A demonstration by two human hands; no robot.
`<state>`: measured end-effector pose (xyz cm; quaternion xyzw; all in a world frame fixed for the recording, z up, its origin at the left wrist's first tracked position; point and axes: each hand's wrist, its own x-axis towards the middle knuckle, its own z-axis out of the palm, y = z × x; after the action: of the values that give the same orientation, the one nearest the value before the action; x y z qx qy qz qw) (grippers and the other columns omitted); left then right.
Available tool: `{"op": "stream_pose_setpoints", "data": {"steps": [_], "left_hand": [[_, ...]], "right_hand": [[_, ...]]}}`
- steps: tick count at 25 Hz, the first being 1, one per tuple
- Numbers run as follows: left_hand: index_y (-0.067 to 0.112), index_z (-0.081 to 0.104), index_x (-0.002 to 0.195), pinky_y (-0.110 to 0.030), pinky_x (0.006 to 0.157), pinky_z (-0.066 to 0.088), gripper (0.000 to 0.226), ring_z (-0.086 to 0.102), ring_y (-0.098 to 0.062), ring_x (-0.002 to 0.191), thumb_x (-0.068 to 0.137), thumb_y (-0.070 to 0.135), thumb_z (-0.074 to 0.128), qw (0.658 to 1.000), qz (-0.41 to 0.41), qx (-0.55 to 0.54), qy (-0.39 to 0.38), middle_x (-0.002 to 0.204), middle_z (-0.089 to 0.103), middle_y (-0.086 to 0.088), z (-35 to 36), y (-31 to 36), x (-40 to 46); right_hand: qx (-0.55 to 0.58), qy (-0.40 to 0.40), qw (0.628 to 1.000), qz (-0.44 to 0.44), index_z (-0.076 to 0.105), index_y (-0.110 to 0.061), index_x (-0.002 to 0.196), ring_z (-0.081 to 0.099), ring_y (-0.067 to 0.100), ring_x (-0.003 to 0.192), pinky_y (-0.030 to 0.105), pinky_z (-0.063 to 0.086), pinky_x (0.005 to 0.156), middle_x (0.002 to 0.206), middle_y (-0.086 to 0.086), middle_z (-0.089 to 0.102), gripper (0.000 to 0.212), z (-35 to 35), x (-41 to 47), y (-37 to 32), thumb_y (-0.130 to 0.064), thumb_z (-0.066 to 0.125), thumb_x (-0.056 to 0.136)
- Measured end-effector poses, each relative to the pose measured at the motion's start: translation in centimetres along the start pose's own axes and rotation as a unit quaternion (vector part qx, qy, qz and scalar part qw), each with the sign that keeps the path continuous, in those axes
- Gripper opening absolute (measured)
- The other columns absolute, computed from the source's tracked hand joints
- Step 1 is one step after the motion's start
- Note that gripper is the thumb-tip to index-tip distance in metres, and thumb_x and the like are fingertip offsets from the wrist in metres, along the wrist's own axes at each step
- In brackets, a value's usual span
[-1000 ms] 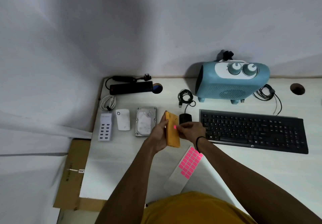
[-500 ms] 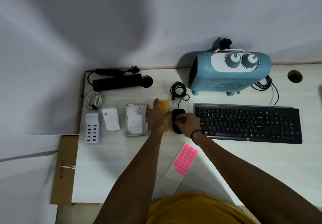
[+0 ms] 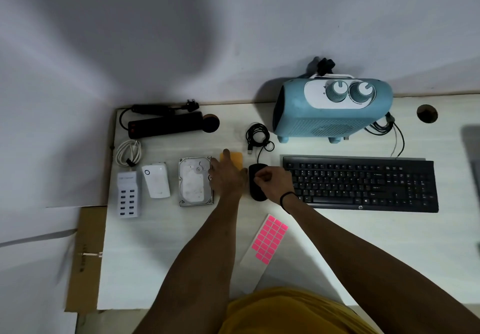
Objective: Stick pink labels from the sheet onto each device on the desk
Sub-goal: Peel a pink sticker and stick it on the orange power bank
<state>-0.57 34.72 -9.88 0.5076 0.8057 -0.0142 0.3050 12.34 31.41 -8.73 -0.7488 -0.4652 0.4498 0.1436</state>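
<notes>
Left hand [image 3: 225, 175]: fingers spread flat on the orange device [image 3: 235, 159].
Right hand [image 3: 273, 181]: fingers curled around the black mouse [image 3: 255, 178].
Label sheet [image 3: 267, 241]: on the desk [image 3: 161, 250], well behind both hands' fingers.

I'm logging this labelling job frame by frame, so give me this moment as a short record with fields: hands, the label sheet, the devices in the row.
left hand: lies flat on the orange device, fingers straight
right hand: fingers curled over the black mouse
label sheet: on the desk near the person, pink labels on its far part
row left of the hands: white USB hub, white plug-in adapter, hard drive
right of the mouse: black keyboard
behind: blue heater, black power strip
</notes>
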Motion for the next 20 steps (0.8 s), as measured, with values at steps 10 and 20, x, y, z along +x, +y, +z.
{"op": "stream_pose_setpoints", "data": {"steps": [10, 20], "left_hand": [[0.015, 0.055, 0.133, -0.033, 0.084, 0.049, 0.052, 0.058, -0.029, 0.117, 0.089, 0.036, 0.071, 0.987, 0.098, -0.088, -0.09, 0.133, 0.053, -0.013, 0.9, -2.5, -6.9], [0.009, 0.073, 0.107, -0.031, 0.083, 0.054, 0.039, 0.068, -0.026, 0.106, 0.082, 0.038, 0.076, 0.982, 0.043, 0.007, -0.183, 0.11, 0.072, -0.007, 4.5, -11.1, -13.6]], "right_hand": [[-0.015, 0.0, 0.999, -0.03, 0.076, -0.013, 0.101, 0.069, 0.013, 0.087, 0.015, 0.046, 0.076, 0.095, 0.004, 0.076, 0.017, -1.2, -6.0, 1.3, -0.015, 0.07, 0.085], [-0.261, -0.234, 0.936, -0.024, 0.066, -0.015, 0.126, 0.059, 0.025, 0.119, 0.037, 0.047, 0.103, 0.129, 0.006, 0.065, 0.036, 2.3, -13.2, 9.1, -0.029, 0.06, 0.093]]}}
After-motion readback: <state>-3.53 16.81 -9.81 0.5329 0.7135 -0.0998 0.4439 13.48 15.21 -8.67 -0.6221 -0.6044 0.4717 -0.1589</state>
